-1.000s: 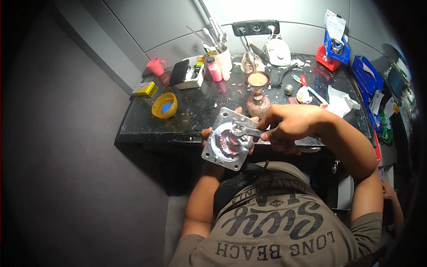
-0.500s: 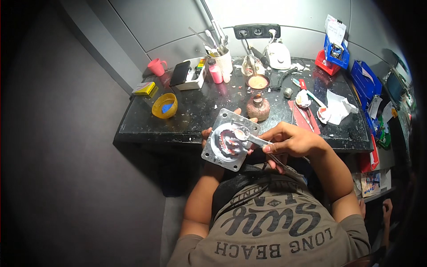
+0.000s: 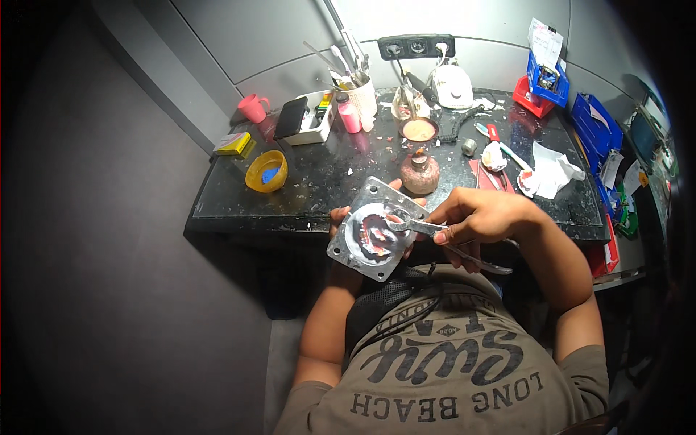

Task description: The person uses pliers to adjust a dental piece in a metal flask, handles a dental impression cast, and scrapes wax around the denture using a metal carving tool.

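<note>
My left hand (image 3: 339, 217) supports a square metal denture flask half (image 3: 373, 187) from below, fingers curled round its edges. White plaster (image 3: 355, 235) fills its round middle, with a horseshoe-shaped pink and red denture form (image 3: 371, 245) set in it. Closed round a metal tool (image 3: 420, 226), my right hand (image 3: 482, 217) holds its rounded, spoon-like head (image 3: 396, 222) over the upper right of the plaster. A curved metal shaft (image 3: 493, 268) juts out below that hand; whether it belongs to the same tool I cannot tell.
Beyond the flask stands a round burner-like bottle (image 3: 420, 176). A yellow bowl (image 3: 254, 176) with blue contents sits at left. Farther back are a pink cup (image 3: 253, 109), a pink bottle (image 3: 349, 117) and a tool holder (image 3: 365, 98). Crumpled paper (image 3: 557, 170) lies right; blue bins (image 3: 596, 130) stand beside it.
The tool's head has shifted slightly over the plaster. My right hand has turned and lifted a little, swinging the lower shaft up and right. The left hand keeps the flask nearly still.
</note>
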A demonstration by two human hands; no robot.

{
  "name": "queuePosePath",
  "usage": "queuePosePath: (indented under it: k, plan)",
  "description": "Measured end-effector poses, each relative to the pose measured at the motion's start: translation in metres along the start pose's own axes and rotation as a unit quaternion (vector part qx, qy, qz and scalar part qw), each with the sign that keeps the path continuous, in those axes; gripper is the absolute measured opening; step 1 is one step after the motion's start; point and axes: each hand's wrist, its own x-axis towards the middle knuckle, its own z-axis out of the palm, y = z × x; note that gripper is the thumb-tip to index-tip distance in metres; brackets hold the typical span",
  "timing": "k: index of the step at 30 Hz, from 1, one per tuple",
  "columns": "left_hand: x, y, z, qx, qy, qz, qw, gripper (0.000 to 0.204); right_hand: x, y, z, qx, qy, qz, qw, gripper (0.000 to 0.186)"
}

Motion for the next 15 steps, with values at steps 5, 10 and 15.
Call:
queuePosePath:
  k: [5, 10, 15]
  plan:
    - [-0.003, 0.006, 0.011, 0.037, 0.026, -0.042, 0.998, 0.116, -0.006, -0.024, -0.008, -0.072, -0.037, 0.076, 0.994, 0.021]
    - [-0.001, 0.005, 0.014, 0.019, 0.004, -0.041, 0.999, 0.116, -0.005, -0.033, -0.009, -0.095, -0.021, 0.095, 0.991, 0.02]
    - [0.003, 0.008, 0.017, 0.083, 0.012, -0.042, 0.996, 0.115, -0.002, -0.035, -0.01, -0.147, -0.019, 0.097, 0.984, 0.021]
